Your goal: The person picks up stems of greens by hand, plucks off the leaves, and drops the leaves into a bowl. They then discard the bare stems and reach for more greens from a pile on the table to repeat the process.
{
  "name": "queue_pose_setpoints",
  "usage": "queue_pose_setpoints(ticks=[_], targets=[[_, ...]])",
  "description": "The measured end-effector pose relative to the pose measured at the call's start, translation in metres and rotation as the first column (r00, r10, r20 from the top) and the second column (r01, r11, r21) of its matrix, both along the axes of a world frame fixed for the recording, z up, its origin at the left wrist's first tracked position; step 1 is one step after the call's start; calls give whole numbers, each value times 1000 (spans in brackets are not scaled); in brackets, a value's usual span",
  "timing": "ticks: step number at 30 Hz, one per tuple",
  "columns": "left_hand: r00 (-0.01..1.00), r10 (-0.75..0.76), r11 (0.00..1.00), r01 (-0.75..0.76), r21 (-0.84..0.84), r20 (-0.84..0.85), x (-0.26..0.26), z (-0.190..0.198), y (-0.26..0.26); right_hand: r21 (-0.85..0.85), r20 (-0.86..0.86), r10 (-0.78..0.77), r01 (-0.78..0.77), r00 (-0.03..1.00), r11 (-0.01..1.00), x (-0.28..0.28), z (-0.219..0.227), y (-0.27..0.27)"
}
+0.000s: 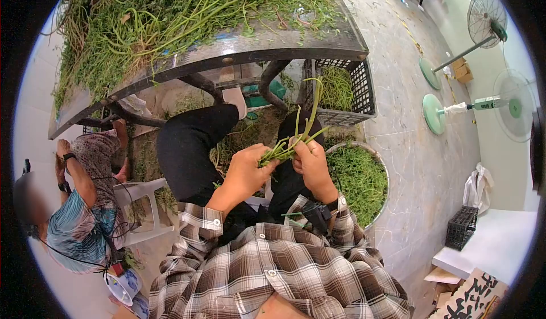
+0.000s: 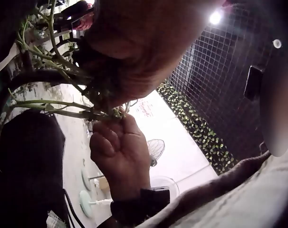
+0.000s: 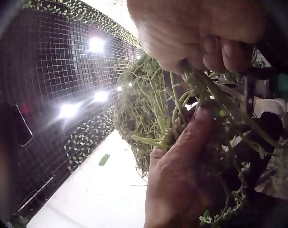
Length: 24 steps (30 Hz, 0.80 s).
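Note:
Over the lap, my left hand (image 1: 247, 168) grips a small bunch of leafy green stems (image 1: 278, 151). The right hand (image 1: 311, 165) is close beside it and pinches the upper part of the same stems, whose long bare ends rise past its fingers. In the left wrist view, the right hand (image 2: 120, 149) has its fingers curled in at the stems (image 2: 63, 110). My left thumb lies along the bunch in the right wrist view, where the left hand (image 3: 177, 175) is below the right hand (image 3: 196, 33). Small leaves (image 3: 220, 213) hang from the lower end.
A table (image 1: 239, 56) heaped with greens (image 1: 170, 17) stands ahead. To the right are a black crate (image 1: 364, 91) of stems and a round basin (image 1: 387, 188) of leafy tops. Another person (image 1: 85, 205) sits at left. Two fans (image 1: 435, 114) stand on the floor at right.

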<state>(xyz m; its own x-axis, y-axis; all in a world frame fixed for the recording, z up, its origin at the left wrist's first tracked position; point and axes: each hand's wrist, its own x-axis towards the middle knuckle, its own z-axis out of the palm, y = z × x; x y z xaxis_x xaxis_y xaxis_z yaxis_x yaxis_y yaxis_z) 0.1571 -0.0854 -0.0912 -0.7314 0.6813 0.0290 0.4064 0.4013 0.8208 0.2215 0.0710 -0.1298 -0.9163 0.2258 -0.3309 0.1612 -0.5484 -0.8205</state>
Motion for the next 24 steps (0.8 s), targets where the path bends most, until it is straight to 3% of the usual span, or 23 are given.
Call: queue_pose_setpoints(ticks=[5, 8, 14, 24], targets=[[956, 59, 991, -90, 96, 288, -1, -2, -3, 12, -7, 29, -29, 1000, 1000, 1, 2, 0], [945, 65, 991, -98, 87, 321, -2, -3, -5, 17, -6, 42, -42, 999, 999, 1, 3, -2], [987, -9, 1000, 5, 24, 162, -2, 5, -7, 27, 11, 65, -66, 998, 997, 0, 3, -3], [999, -9, 994, 13, -106, 39, 2, 0, -6, 15, 22, 70, -70, 997, 997, 1, 2, -3]])
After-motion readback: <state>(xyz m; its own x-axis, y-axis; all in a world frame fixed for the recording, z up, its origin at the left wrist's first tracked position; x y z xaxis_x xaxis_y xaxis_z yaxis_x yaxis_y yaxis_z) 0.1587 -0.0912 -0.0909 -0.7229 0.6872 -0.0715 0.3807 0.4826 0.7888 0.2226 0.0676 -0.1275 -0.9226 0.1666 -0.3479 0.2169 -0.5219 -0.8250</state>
